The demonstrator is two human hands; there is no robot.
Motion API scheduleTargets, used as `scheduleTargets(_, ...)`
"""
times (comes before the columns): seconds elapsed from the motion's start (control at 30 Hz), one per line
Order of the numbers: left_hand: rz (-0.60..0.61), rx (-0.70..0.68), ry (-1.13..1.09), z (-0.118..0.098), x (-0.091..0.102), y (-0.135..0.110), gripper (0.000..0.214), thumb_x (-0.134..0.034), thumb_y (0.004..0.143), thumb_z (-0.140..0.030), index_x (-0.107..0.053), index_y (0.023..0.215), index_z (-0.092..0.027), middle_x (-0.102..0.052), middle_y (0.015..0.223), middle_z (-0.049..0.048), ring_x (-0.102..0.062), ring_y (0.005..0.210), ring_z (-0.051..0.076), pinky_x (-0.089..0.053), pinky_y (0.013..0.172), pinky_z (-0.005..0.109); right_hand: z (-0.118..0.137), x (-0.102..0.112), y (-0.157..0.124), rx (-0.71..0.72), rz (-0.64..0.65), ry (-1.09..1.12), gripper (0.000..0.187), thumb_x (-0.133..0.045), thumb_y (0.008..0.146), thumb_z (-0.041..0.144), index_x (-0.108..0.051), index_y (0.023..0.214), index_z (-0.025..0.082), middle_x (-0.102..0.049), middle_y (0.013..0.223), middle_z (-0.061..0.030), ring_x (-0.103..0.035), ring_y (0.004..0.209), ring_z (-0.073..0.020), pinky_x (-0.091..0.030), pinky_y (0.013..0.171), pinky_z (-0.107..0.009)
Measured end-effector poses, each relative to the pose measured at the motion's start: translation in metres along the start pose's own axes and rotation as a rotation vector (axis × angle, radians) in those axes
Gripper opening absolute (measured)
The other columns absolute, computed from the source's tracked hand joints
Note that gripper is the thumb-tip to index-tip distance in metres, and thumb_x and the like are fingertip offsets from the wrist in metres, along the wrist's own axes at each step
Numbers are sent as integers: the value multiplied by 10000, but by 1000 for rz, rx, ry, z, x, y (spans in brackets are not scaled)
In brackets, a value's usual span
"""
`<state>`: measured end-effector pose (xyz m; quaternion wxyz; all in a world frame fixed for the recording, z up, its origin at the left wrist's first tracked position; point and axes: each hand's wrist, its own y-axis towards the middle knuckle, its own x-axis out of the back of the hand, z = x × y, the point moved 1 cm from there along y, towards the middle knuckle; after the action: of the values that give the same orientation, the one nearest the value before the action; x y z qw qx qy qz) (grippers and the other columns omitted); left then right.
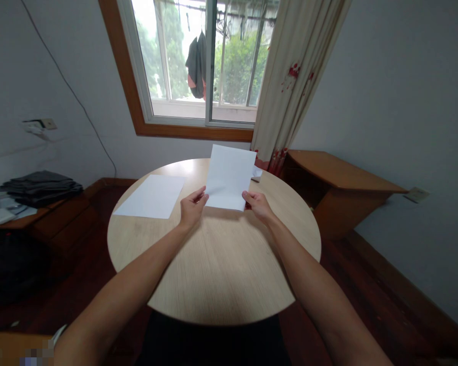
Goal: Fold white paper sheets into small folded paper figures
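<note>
Both my hands hold up a white sheet of paper above the round wooden table. My left hand pinches its lower left corner, thumb on the front. My right hand grips the lower right corner. The sheet stands tilted up toward me, its top edge near the window sill. A second white sheet lies flat on the table to the left, apart from my hands.
A small pale object peeks out behind the held sheet. A low wooden cabinet stands at right, a wooden bench with folded dark cloth at left. Window and curtain lie behind the table.
</note>
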<state>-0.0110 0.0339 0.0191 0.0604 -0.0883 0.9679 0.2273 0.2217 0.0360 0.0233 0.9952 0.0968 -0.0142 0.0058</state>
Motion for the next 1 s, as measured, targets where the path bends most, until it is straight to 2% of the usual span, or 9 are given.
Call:
scheduleTargets(0.3, -27, -4, -23, -4, 2, 0, 472, -770, 632, -334, -710, 1049, -121, -716, 873, 89, -627, 765, 163, -494, 754, 312, 8, -6, -6, -53, 147, -30, 591, -631, 622, 729, -628, 647, 138, -650, 577, -67, -597, 532, -147, -438, 503, -242)
scheduleTargets(0.77, -12, 9, -45, -4, 1, 1, 501, -775, 620, -348, -704, 1055, -112, -688, 826, 62, -597, 746, 133, -489, 747, 291, 7, -5, -5, -18, 100, -49, 591, -651, 590, 730, -630, 633, 141, -636, 559, -48, -601, 529, -157, -442, 502, -249)
scheduleTargets(1.0, 82, 50, -105, 1, -3, -1, 626, -770, 630, -407, -641, 1171, -121, -574, 789, -9, -549, 660, 80, -568, 671, 291, 2, -2, -1, 32, 59, -27, 560, -637, 642, 706, -630, 642, 146, -634, 573, -48, -561, 507, -138, -498, 537, -277)
